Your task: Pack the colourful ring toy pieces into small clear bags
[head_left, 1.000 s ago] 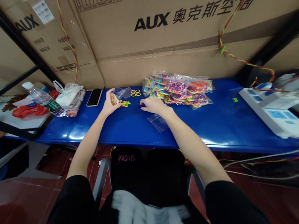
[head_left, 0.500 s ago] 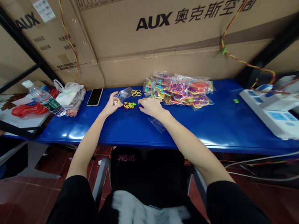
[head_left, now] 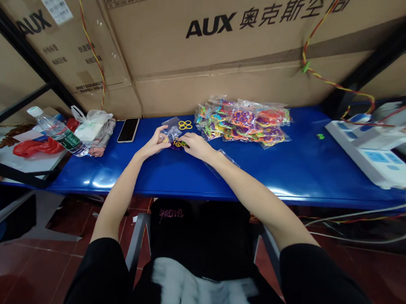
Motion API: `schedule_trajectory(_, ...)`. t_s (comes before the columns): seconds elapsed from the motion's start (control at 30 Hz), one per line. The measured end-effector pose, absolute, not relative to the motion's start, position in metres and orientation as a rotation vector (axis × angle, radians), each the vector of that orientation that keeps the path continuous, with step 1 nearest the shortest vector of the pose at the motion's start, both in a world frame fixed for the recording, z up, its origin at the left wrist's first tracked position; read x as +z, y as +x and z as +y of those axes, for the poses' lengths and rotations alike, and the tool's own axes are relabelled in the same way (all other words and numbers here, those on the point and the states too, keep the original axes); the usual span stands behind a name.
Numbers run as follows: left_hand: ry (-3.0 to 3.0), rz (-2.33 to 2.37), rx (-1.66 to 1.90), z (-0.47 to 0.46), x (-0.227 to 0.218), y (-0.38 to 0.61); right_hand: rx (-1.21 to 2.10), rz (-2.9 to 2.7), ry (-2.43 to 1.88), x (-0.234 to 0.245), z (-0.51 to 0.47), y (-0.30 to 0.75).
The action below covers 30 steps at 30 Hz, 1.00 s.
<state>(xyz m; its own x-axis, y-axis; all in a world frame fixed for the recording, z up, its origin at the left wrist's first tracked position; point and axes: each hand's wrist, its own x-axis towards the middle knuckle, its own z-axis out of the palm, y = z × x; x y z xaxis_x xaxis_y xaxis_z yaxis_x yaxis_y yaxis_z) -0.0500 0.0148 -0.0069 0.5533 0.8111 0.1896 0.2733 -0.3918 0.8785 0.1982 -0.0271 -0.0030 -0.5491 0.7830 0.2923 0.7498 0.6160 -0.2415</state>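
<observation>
plainly two hands (head_left: 153, 144) (head_left: 196, 147); four rings (head_left: 185, 125) (yellow)

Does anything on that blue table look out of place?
One small green piece lies alone toward the right of the table, away from the pile of filled bags. The bottle at left tilts instead of standing upright.

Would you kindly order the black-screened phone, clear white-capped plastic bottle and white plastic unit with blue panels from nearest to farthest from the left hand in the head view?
1. Black-screened phone, left of the left hand.
2. Clear plastic bottle, farther left.
3. White plastic unit, far right.
</observation>
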Motion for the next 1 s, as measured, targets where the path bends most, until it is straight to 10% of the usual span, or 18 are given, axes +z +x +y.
schedule_trajectory(1.0, 2.099, 0.937, 0.964, 0.023, -0.009, -0.062, 0.118, -2.362, -1.386, 0.007, -0.027, 0.206)
